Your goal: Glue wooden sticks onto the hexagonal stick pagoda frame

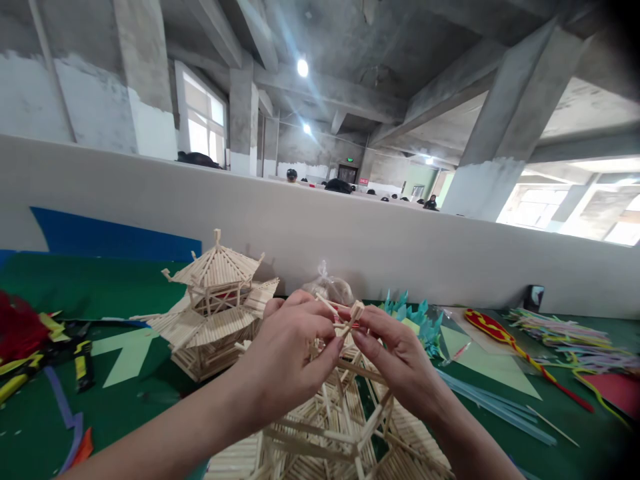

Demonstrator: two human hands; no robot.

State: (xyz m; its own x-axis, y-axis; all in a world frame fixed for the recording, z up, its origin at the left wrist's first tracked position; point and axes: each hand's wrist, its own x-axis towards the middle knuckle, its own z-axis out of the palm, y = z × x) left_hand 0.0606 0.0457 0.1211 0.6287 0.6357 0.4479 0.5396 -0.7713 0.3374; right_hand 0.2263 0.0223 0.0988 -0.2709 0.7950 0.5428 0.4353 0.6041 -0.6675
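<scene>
In front of me stands a pavilion model built of thin wooden sticks (320,440), its open frame rising toward my hands. My left hand (300,357) reaches over its top, fingers pinched on a wooden stick of the frame's upper part. My right hand (400,353) pinches the same upper joint from the right side, by a stick with a small block-like end (356,310). The fingertips nearly meet, and partly hide the joint. Behind my left hand sits a second stick pavilion (215,293) with a pointed roof and upturned corners.
Yellow-black cutters (83,363) and purple strips (60,400) lie left. A tied plastic bag (327,287) is behind my hands. Rightward are teal folded-paper pieces (415,320), blue sticks (495,407), a red-yellow ornament (490,327) and coloured strips (575,337). A white partition (450,253) borders the green table.
</scene>
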